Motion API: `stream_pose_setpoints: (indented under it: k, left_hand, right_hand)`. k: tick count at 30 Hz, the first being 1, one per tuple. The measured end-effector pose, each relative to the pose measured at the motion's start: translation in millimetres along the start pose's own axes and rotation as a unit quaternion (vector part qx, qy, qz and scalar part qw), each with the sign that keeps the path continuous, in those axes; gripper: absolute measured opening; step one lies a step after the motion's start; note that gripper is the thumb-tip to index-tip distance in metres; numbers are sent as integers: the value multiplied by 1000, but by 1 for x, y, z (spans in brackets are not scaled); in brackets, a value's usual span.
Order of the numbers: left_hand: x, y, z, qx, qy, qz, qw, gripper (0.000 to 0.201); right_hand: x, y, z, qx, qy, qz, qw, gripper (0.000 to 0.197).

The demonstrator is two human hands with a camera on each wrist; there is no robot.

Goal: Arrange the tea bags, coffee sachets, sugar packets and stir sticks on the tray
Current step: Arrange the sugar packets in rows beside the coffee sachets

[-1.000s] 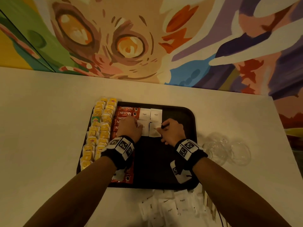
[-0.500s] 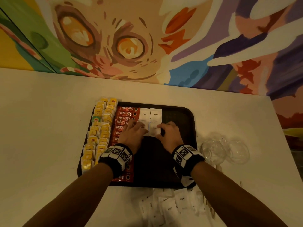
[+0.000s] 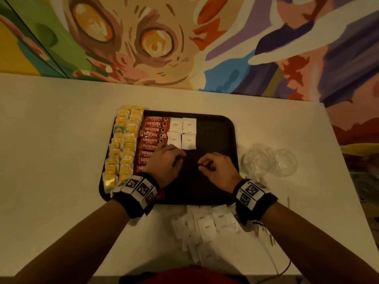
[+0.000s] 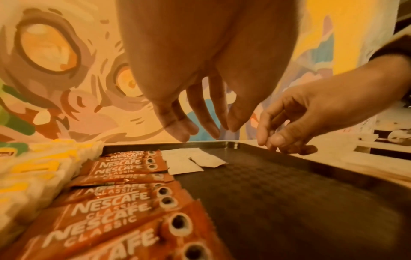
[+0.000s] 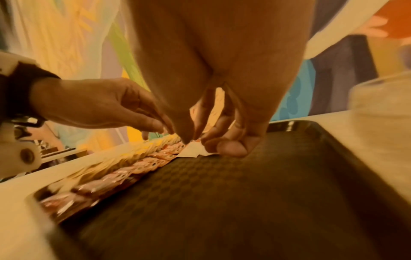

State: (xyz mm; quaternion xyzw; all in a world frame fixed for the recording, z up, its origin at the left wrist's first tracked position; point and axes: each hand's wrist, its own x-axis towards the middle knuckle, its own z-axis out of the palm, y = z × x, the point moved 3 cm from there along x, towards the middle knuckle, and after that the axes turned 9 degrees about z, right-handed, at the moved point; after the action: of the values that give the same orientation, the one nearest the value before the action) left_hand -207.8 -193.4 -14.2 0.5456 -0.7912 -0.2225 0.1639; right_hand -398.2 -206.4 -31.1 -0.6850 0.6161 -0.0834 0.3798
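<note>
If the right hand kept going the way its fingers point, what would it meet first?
Likely the near right sugar packet of the four on the tray; the right hand points toward it, though depth is unclear.

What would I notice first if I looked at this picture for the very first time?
Probably the huge painted cat face with glowing orange eyes on the wall behind the table. Next, the black tray: yellow tea bags along its left edge, red Nescafe coffee sachets beside them, then four white sugar packets in a neat square. The left hand and right hand hover just in front of the packets.
</note>
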Motion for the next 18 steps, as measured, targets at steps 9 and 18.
stream_pose_setpoints:
  k: [9, 18]
  left_hand:
    - [-68, 37, 27, -78, -197, -79, 974, 10]
    - [-94, 45, 78, -90, -222, -219, 946, 39]
  right_hand:
    - [-89, 24, 6, -28, -89, 12, 996, 19]
    - [-118, 43, 39, -128, -119, -15, 985, 49]
